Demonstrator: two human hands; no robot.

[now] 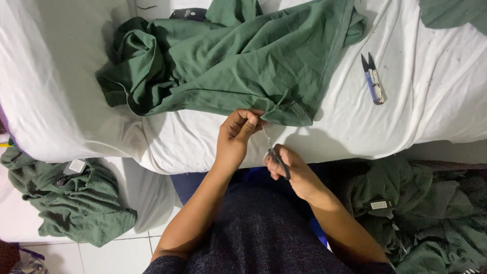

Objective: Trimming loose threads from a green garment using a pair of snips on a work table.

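A crumpled dark green garment point(228, 61) lies spread on a table covered with white cloth point(436, 101). My left hand point(237, 134) pinches the garment's near hem at the table's front edge. My right hand point(291, 170), just below and to the right, grips a small dark thread snipper point(278, 160) whose tip points up toward the pinched hem. A thin thread seems to run between the hem and the snipper.
A second thread snipper point(374, 81) with a blue and white handle lies on the white cloth to the right. Green garments with labels are heaped on the floor at the left point(66, 203) and at the right point(421, 213). Another green piece point(451, 12) shows at the top right corner.
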